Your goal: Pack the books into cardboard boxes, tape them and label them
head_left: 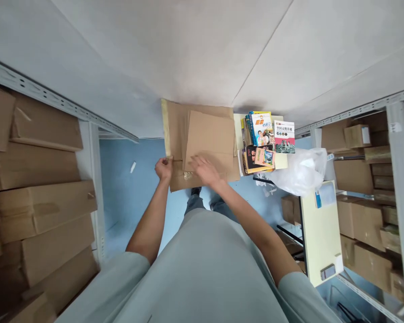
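Note:
A flattened cardboard box stands on edge against the white wall in front of me, its flaps overlapping. My left hand is closed on the box's lower left edge, pinching the cardboard. My right hand lies flat on the front flap with its fingers spread, beside a patch of brown tape. Just right of the box is a stack of colourful books on a pale table.
Metal shelving with brown cartons fills the left side, and more cartons sit on shelves at the right. A white plastic bag and a cream board lie to the right. The floor is blue.

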{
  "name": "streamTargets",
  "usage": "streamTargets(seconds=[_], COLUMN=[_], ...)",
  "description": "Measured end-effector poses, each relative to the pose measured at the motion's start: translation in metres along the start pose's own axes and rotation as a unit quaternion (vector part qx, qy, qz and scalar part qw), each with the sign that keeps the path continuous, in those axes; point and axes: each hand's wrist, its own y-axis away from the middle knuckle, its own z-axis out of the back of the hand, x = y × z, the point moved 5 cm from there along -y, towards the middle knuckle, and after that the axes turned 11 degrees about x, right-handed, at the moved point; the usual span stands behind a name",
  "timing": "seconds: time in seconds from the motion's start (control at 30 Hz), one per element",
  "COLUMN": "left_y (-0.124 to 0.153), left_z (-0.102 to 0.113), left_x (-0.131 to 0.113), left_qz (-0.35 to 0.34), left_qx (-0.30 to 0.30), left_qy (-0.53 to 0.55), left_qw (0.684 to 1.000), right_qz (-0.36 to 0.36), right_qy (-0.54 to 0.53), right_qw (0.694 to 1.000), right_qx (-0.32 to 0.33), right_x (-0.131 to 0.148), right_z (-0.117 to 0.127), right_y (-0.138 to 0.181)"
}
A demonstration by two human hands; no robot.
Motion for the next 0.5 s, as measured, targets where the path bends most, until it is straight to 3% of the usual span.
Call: streamTargets(seconds=[0.17,0.5], left_y=[0.020,0.051], left_z=[0.010,0.063], left_x=[-0.010,-0.015], left_qz=[-0.076,-0.171], left_qx=[-0.018,-0.076], left_qy=[0.018,0.003], left_qw=[0.997,0.982], right_qz=[0.068,0.092], right_qy=[0.105,0.290], right_qw=[0.991,0.951], right_qx=[0.046,0.061], right_x=[0.018,0.046], right_z=[-0.029,-0.028], right_y=[-0.056,-0.055])
